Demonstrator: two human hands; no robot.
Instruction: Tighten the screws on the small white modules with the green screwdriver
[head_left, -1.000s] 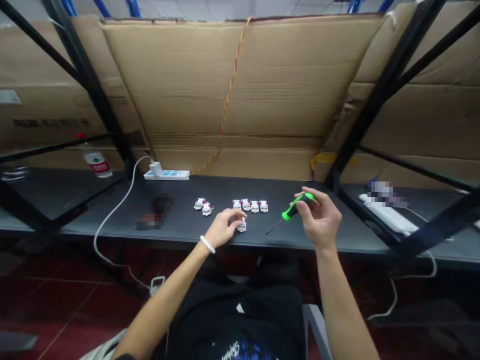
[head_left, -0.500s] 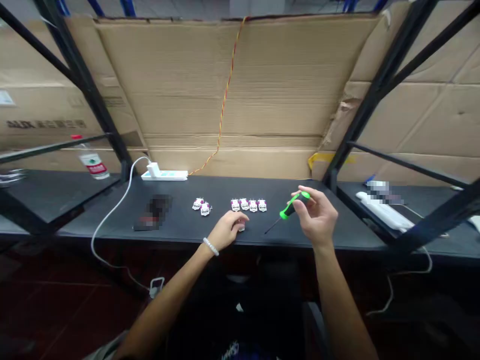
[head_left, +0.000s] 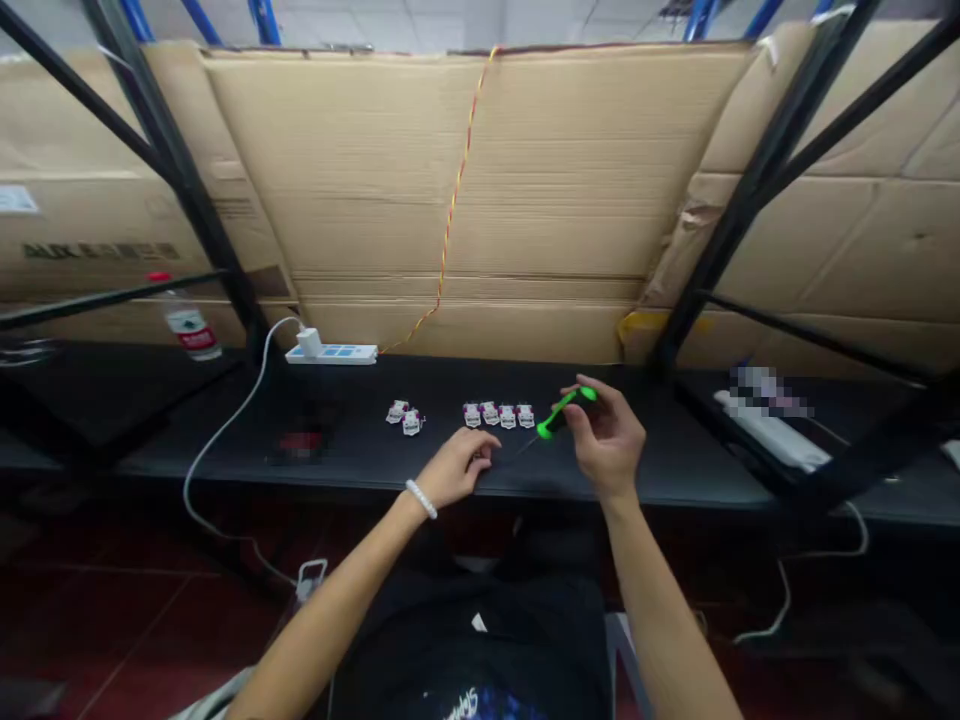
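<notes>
My right hand (head_left: 611,440) is closed around the black and green handle of a screwdriver (head_left: 553,418). Its thin shaft slants down to the left, with the tip in the air close to my left hand (head_left: 456,468). That left hand, a pale beaded bracelet (head_left: 421,498) at its wrist, rests low over the desk near the front edge, fingers curled together. Whatever lies within its fingers is hidden. Just beyond the hands stands a row of several small white and purple parts (head_left: 508,415). Two similar parts (head_left: 411,422) sit together farther left.
A white power strip (head_left: 345,354) with a plugged charger lies at the back left of the black desk (head_left: 525,375). Its white cable (head_left: 225,432) hangs over the front edge. A blurred dark object (head_left: 300,440) is at left. Metal posts and a cardboard wall (head_left: 562,200) enclose the desk.
My right hand has brought the screwdriver leftward, nearer to my left hand. The white bit that showed under my left fingers is out of sight now. The camera view has shifted slightly.
</notes>
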